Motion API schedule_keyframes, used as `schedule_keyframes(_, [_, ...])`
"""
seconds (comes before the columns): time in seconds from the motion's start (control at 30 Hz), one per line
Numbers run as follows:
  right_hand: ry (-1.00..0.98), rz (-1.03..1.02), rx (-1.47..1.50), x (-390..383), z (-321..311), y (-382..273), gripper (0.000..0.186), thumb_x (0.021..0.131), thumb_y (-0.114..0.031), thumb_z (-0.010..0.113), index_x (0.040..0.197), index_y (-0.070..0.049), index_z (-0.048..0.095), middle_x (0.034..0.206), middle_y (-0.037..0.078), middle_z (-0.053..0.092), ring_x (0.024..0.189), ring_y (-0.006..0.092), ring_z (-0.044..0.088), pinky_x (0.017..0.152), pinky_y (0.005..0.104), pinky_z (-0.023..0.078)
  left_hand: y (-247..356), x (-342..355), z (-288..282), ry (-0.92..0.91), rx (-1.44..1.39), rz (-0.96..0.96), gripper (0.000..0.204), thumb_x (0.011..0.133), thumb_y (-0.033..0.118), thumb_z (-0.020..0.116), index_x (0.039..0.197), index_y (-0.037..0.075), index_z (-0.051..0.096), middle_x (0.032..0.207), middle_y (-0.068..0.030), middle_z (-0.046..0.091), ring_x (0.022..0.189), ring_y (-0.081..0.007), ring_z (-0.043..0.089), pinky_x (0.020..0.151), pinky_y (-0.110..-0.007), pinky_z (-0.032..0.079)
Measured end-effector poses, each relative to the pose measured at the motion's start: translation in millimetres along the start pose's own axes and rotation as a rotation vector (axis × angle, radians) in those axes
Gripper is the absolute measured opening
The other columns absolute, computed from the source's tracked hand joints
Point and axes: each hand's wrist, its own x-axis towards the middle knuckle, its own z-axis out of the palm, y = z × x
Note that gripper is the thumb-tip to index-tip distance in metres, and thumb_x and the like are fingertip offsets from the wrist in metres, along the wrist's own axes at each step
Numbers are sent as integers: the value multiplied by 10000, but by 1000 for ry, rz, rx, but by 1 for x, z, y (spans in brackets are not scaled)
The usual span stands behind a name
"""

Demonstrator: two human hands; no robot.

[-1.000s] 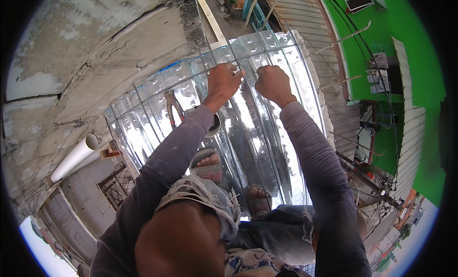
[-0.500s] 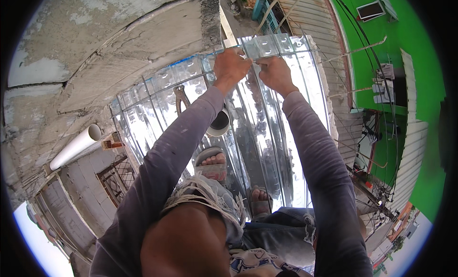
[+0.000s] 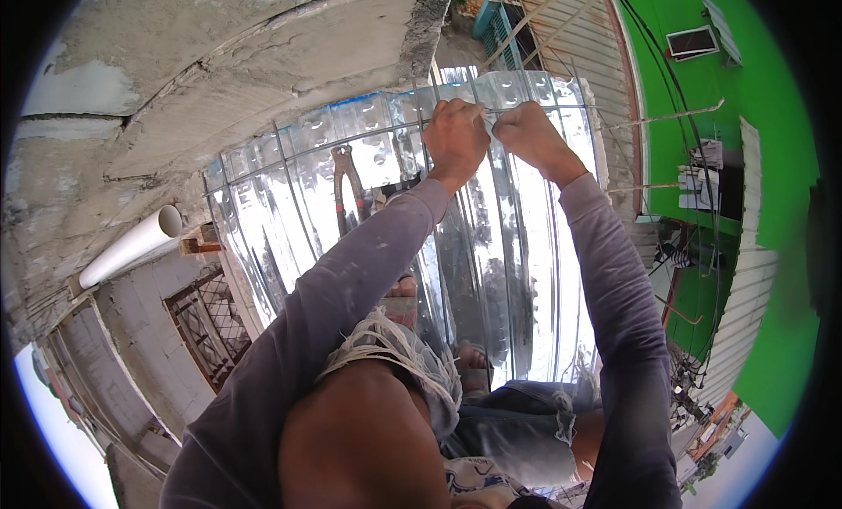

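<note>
My left hand (image 3: 458,139) is closed at a thin steel rod lying crosswise over the shiny corrugated metal sheet (image 3: 548,290). Close by on its right, my right hand (image 3: 533,139) is closed too, fingers curled beside the same crosswise rod (image 3: 373,133). Whatever the fingertips pinch is too small or hidden to make out. A pair of pincers (image 3: 345,177) with reddish grips lies on the sheet, left of my left forearm. Several lengthwise rods (image 3: 285,162) cross the sheet, forming a grid.
A rough concrete wall (image 3: 263,105) runs along the left, with a white pipe (image 3: 132,246) jutting below it. My sandalled foot (image 3: 474,362) stands on the sheet. Bare rods (image 3: 675,114) and dark cables (image 3: 667,61) stretch at the right, before a green wall (image 3: 781,184).
Both hands stay near each other at the rods and appear shifted right as the view moves. The pincers show more fully; my left forearm now covers most of the round pipe opening.
</note>
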Motion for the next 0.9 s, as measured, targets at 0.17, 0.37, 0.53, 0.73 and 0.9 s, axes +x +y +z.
schedule_keyframes(0.17, [60, -141, 126, 18, 10, -36, 226, 787, -79, 624, 588, 20, 585, 577, 25, 528, 500, 128, 429, 472, 342, 334, -5, 3, -3, -20, 15, 14, 226, 840, 104, 732, 1052, 134, 802, 938, -55, 708, 964, -293, 676, 810, -455, 556])
schedule_keyframes(0.37, [-294, 197, 42, 61, -12, -51, 157, 708, -78, 674, 600, -57, 562, 559, 24, 504, 432, 119, 366, 426, 299, 250, 3, 2, -6, -57, -63, -173, 344, 878, 91, 699, 1220, 80, 655, 981, -105, 732, 976, -334, 708, 849, -479, 539])
schedule_keyframes(0.53, [-308, 329, -99, 88, -13, -60, 144, 726, -104, 659, 633, 3, 630, 599, 58, 578, 413, 118, 380, 400, 308, 260, 3, -4, -5, -80, -146, -159, 491, 860, 93, 707, 1302, 29, 503, 1081, -122, 758, 1012, -325, 724, 867, -465, 542])
schedule_keyframes(0.73, [-339, 275, -376, 112, -15, -62, 213, 731, -154, 685, 783, 48, 728, 703, 139, 667, 480, 203, 512, 442, 395, 384, 7, -8, -6, -41, -185, -183, 415, 855, 145, 739, 1189, 75, 504, 1084, -90, 761, 1027, -315, 717, 862, -461, 536])
schedule_keyframes(0.9, [-262, -20, -711, 111, -8, -68, 383, 757, -183, 708, 977, 129, 737, 947, 287, 743, 791, 392, 725, 668, 462, 557, -1, -12, -4, -35, -79, -57, 356, 854, 217, 775, 1137, 128, 577, 1053, -57, 756, 1035, -290, 694, 862, -458, 536])
